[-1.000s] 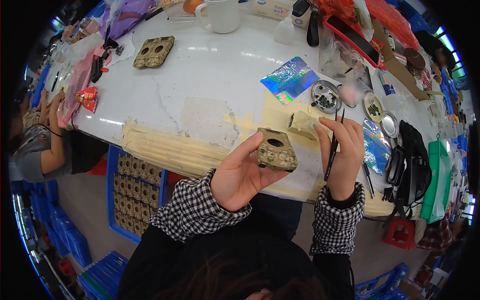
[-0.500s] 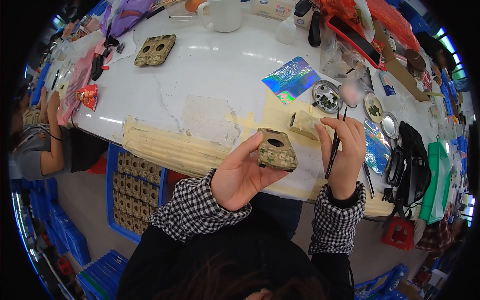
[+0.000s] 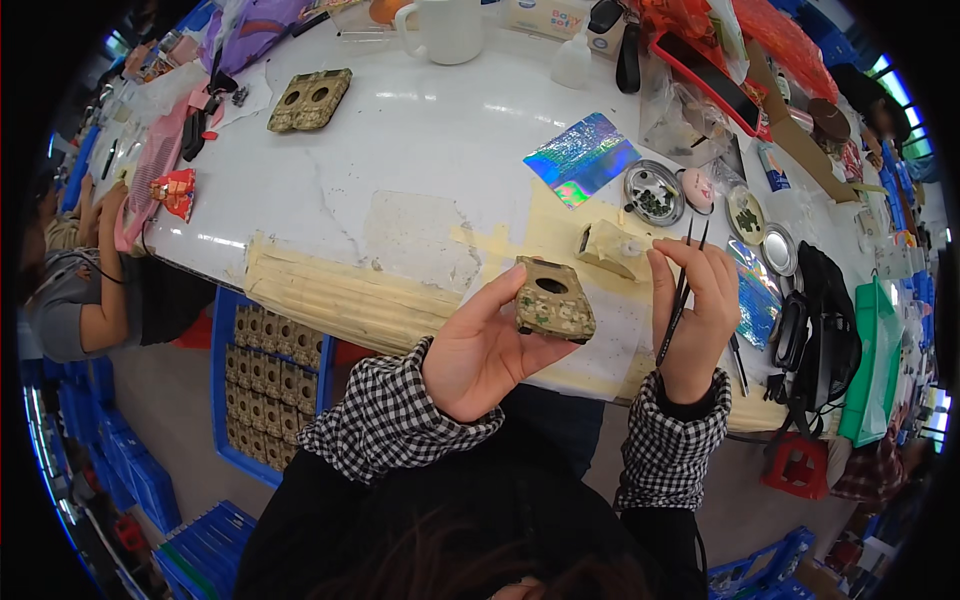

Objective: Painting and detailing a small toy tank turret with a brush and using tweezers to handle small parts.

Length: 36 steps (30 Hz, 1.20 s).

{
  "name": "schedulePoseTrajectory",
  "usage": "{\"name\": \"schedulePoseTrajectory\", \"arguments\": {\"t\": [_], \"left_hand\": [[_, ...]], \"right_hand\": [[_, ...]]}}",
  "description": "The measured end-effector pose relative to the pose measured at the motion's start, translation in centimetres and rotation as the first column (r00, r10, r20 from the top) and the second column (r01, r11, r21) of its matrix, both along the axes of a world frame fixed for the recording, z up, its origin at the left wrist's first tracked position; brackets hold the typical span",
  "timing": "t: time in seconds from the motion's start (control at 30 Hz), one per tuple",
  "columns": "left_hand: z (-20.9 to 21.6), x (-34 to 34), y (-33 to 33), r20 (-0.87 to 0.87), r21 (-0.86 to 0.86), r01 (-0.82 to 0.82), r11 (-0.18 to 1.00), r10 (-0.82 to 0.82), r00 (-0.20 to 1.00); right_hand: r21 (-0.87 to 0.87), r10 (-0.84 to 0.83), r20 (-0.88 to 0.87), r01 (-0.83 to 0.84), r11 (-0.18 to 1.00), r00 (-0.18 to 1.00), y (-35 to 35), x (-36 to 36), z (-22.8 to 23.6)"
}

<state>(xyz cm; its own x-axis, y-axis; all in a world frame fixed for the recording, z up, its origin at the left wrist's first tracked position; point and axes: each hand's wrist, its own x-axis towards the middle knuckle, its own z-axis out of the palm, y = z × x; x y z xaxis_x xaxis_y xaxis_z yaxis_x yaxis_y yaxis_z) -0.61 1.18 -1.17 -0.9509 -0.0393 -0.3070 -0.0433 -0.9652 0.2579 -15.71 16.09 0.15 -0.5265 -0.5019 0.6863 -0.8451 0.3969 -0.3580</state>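
My left hand (image 3: pixel 478 345) holds a camouflage-painted toy tank hull (image 3: pixel 560 316) with a round hole in its top, thumb along one edge and fingers beneath. To its right, my right hand (image 3: pixel 700 320) grips black tweezers (image 3: pixel 677 312), whose tips point away from me and stand apart. The tweezers are clear of the hull. Just beyond my hands sits a tape-wrapped block (image 3: pixel 604 246), with something whitish at its right end near my right fingers. Behind it, a round metal tin (image 3: pixel 641 186) holds small dark green pieces.
Two more hulls (image 3: pixel 310 100) lie far left. A blue crate (image 3: pixel 221 400) of several similar hulls stands below the table edge. Beyond the tin are a pink round object (image 3: pixel 698 190), a shiny foil sheet (image 3: pixel 582 160), a white mug (image 3: pixel 452 35) and a phone (image 3: pixel 708 82).
My right hand has shifted slightly right with the tweezers, away from the tape-wrapped block. The pink round object, blurred before, is now sharp. My left hand and the hull have hardly moved.
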Motion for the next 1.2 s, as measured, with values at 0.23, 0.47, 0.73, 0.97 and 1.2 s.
{"name": "schedulePoseTrajectory", "arguments": {"t": [0.23, 0.47, 0.73, 0.97, 1.2], "left_hand": [[0.3, 0.0, 0.1, 0.028, -0.029, 0.010, 1.000, -0.009, 1.000], [0.1, 0.1, 0.3, 0.023, -0.031, 0.052, 0.998, -0.052, 0.998], [0.1, 0.3, 0.2, 0.027, -0.032, 0.053, 0.998, -0.052, 0.998], [0.4, 0.3, 0.3, 0.033, -0.016, 0.030, 0.999, -0.030, 0.999], [0.1, 0.3, 0.3, 0.028, -0.016, 0.033, 0.999, -0.032, 0.999]], "right_hand": [[-0.270, 0.203, 0.235, -0.137, 0.953, 0.951, 0.8, 3.3, 2.2], [-0.291, 0.408, 0.531, -0.292, 0.911, 0.743, 0.7, 3.9, 1.7], [-0.301, 0.431, 0.576, -0.311, 0.902, 0.694, 0.5, 4.2, 1.5], [-0.252, 0.410, 0.549, -0.323, 0.912, 0.729, 0.4, 4.1, 1.7], [-0.254, 0.414, 0.539, -0.327, 0.910, 0.733, 0.3, 4.1, 1.6]]}}
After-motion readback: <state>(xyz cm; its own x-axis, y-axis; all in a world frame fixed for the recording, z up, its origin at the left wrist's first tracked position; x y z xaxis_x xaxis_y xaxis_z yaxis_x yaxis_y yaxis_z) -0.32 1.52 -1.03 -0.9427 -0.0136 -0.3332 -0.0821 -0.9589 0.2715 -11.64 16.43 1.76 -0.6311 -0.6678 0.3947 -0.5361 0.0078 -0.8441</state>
